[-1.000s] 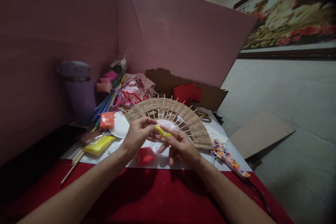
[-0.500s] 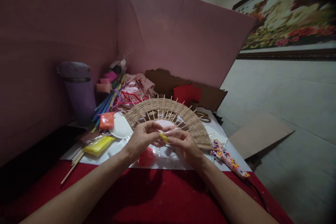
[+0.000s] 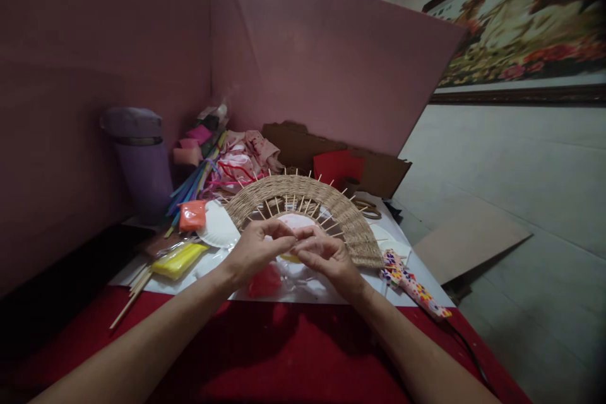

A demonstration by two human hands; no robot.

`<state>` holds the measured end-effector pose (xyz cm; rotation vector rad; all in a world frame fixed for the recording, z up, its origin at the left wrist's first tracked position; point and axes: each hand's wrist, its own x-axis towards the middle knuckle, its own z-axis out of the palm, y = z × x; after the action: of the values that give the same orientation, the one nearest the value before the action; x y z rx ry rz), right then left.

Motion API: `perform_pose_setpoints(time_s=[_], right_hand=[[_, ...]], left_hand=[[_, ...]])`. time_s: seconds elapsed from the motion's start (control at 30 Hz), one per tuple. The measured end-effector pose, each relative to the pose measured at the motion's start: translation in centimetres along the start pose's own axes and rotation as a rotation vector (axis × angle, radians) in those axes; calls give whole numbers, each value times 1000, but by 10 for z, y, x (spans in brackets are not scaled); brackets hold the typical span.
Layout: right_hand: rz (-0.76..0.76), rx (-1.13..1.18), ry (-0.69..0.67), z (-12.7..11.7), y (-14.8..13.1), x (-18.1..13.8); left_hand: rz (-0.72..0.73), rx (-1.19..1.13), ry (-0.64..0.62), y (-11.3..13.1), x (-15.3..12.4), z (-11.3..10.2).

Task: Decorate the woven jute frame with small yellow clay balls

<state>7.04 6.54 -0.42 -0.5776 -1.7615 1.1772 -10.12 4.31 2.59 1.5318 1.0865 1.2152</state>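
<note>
My left hand (image 3: 258, 247) and my right hand (image 3: 326, 257) meet fingertip to fingertip over a white sheet (image 3: 303, 287), pinching a small piece of yellow clay (image 3: 290, 257) that is mostly hidden under the fingers. Just beyond them lies a half-round woven fan (image 3: 307, 205) with wooden sticks poking out of its rim. A red lump in clear wrap (image 3: 265, 281) lies on the sheet below my left hand.
A yellow clay pack (image 3: 180, 261), an orange pack (image 3: 192, 215) and a paper plate (image 3: 218, 227) lie at left, with loose skewers (image 3: 130, 297). A purple bin (image 3: 142, 161) stands at back left. A patterned glue gun (image 3: 414, 287) lies right. Cardboard pieces (image 3: 341, 161) sit behind.
The stretched yellow strip between my hands has been pressed together into a small lump. Both hands closed in toward each other and dropped slightly.
</note>
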Motion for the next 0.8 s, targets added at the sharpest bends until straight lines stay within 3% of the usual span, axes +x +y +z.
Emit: perform_pose_setpoints(time_s=[0.17,0.37,0.6,0.8], right_hand=[[-30,-94,-63,2,-2,-1],[67,-95,-120,5,-2,-3],[133,73,-218,8,2,-5],[84,-28,-267,15,-10,-5]], left_hand=[[38,29,-93,-4,1,0],[43,56,-276,-14,2,-4],[-46,-95,-313,-10,2,-4],[-116,-126,-292,-7,0,-6]])
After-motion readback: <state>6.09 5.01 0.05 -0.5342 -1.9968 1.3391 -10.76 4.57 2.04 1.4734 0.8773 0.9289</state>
